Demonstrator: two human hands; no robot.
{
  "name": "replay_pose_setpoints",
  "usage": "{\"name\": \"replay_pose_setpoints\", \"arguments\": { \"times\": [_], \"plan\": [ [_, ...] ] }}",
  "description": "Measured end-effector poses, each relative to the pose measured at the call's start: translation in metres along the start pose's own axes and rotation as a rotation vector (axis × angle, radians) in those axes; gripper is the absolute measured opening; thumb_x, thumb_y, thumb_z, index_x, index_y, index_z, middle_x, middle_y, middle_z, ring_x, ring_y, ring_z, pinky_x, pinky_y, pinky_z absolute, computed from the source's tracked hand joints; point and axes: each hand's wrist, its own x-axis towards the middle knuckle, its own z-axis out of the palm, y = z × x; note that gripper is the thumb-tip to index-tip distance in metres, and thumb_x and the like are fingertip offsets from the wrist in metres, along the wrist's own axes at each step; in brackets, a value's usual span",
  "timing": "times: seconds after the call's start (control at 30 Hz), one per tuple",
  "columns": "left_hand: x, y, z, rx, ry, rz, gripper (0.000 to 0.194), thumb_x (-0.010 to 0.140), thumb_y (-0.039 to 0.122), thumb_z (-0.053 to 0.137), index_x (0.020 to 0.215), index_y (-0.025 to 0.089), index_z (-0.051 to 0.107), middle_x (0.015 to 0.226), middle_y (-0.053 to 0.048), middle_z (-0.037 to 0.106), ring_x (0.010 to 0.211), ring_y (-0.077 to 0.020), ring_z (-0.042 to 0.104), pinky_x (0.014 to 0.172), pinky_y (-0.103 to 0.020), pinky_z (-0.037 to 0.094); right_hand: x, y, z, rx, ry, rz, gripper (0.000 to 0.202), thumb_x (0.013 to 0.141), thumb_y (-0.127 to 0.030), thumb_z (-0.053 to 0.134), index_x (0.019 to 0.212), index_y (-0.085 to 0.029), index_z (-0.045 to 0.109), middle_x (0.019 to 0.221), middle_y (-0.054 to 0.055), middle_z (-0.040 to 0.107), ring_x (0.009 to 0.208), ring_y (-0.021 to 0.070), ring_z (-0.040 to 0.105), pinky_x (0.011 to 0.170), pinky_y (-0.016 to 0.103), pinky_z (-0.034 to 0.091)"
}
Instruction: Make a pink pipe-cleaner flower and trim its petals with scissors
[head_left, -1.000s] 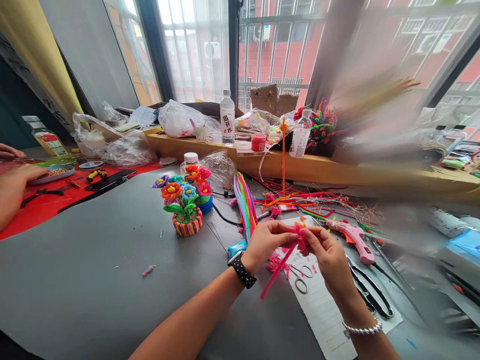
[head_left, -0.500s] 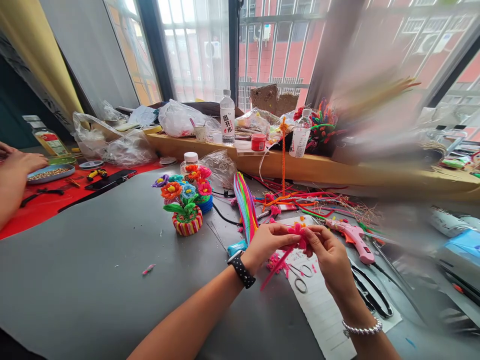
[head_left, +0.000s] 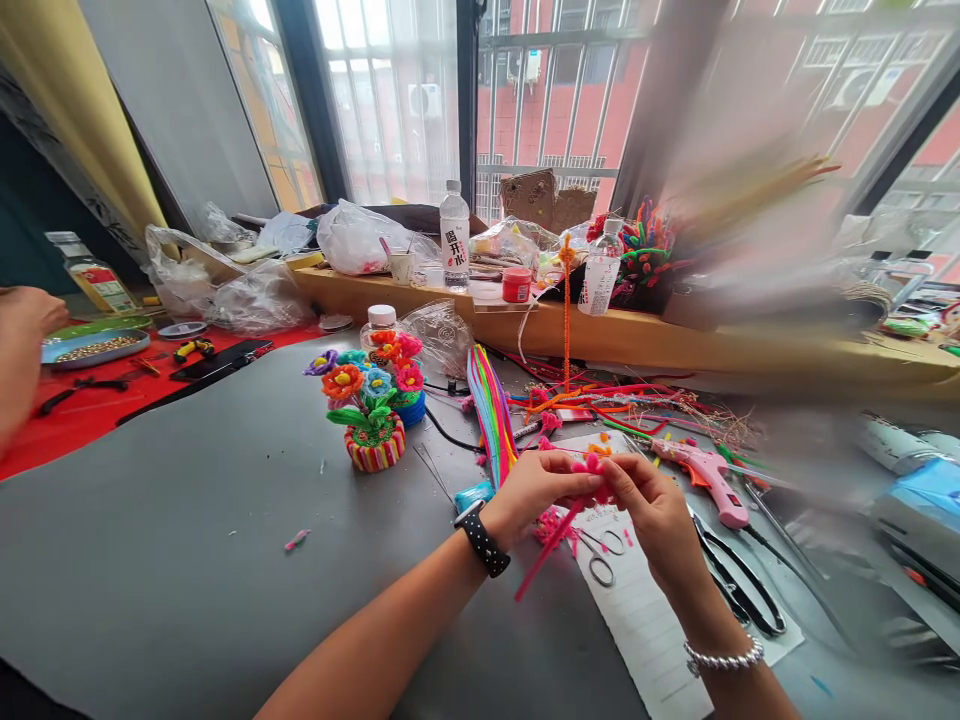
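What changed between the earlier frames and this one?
The co-worker's hand has moved leftward, off the bead tray. The pink stem shifted slightly between the fingers. Nothing visibly picked up or let go: left hand and right hand still pinch the pink piece; flower pot and glue gun stayed put.

Left hand and right hand pinching close together, forearms angled inward

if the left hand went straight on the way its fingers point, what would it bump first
Most likely the right hand, just across the pink fuzzy piece that both hands pinch. Depth is hard to judge from one view, so the left hand might pass slightly in front or behind.
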Motion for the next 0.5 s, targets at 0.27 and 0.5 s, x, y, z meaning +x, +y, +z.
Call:
{"name": "replay_pose_setpoints", "arguments": {
  "times": [0.27, 0.5],
  "plan": [
    [0.0014, -0.0023, 0.0001, 0.001, 0.004, 0.018, 0.026, 0.054, 0.033, 0.071, 0.057, 0.01, 0.059, 0.058, -0.003, 0.061, 0.055, -0.0106, 0.055, 0.057, -0.022, 0.041, -0.0006, 0.003, 0.0005, -0.041, 0.001, -0.013, 0.025, 0.073, -0.042, 0.056, 0.075, -0.017, 0.055, 0.06, -0.001, 0.054, 0.052, 0.0104, 0.045, 0.048, 0.022, 0.036],
    [0.0005, -0.002, 0.0018, -0.009, 0.013, 0.028, 0.026, 0.054, 0.031, 0.071, 0.056, 0.01, 0.057, 0.058, -0.003, 0.06, 0.056, -0.0104, 0.054, 0.057, -0.021, 0.039, -0.0022, -0.001, 0.0028, -0.038, 0.02, -0.021, 0.024, 0.073, -0.041, 0.056, 0.071, -0.018, 0.054, 0.057, -0.002, 0.053, 0.051, 0.0103, 0.046, 0.048, 0.022, 0.037]
  ]
}}
